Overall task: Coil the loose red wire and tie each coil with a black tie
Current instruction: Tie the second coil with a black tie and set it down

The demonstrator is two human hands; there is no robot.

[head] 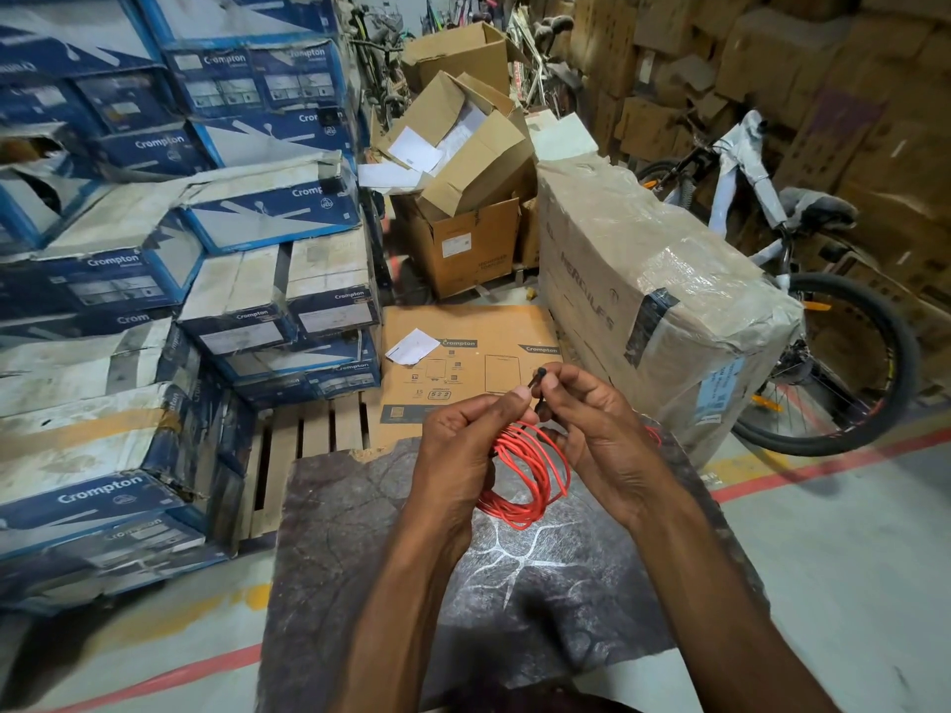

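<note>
A coil of red wire [535, 476] hangs between my hands above a dark stone slab [360, 532]. My left hand [463, 445] grips the coil's left side, thumb and forefinger pinching at its top. My right hand [602, 434] pinches a short black tie [538, 380] that sticks up above the coil's top. The two thumbs meet at the tie. Fingers hide where the tie meets the wire. A small bit of red wire [654, 435] shows behind my right hand.
Stacked blue and white boxes [154, 301] fill the left. A flat cardboard box [463, 367] lies on a wooden pallet [309, 445] beyond the slab. A large wrapped carton [658, 290] and a bicycle [823, 352] stand to the right.
</note>
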